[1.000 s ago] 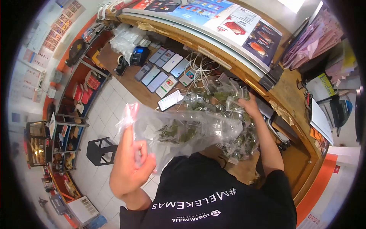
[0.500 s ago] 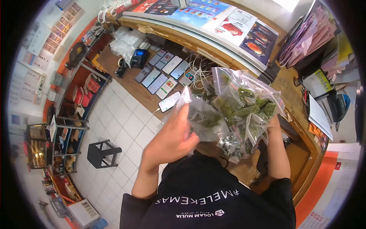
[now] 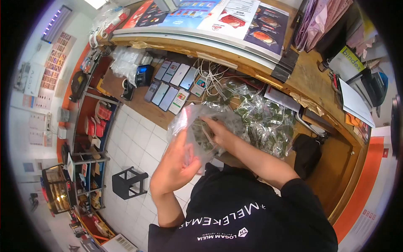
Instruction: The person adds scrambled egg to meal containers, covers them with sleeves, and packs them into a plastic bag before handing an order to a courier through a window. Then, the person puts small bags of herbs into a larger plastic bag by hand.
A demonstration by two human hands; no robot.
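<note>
A large clear plastic bag (image 3: 184,119) hangs with its mouth towards me. My left hand (image 3: 174,166) grips its near left side, index finger stretched up along the plastic and the other fingers curled. Inside the mouth is my right hand (image 3: 216,132), its fingertips partly hidden by plastic and greenish contents. Whether those fingers still hold anything does not show. Just right of the bag, a heap of small clear packets (image 3: 266,122) with green leafy bits covers the table.
Several smartphones (image 3: 179,74) lie in rows behind the bag, near tangled white cables (image 3: 210,71). A dark blue device (image 3: 144,74) and a tape dispenser (image 3: 127,89) stand to their left. A raised counter (image 3: 176,44) runs along the back. A black stool (image 3: 129,183) stands on the tiled floor.
My right hand has moved left, from holding up zip bags of green mossy material to inside the large bag. The packet heap now shows. My left hand has shifted slightly left and down.
</note>
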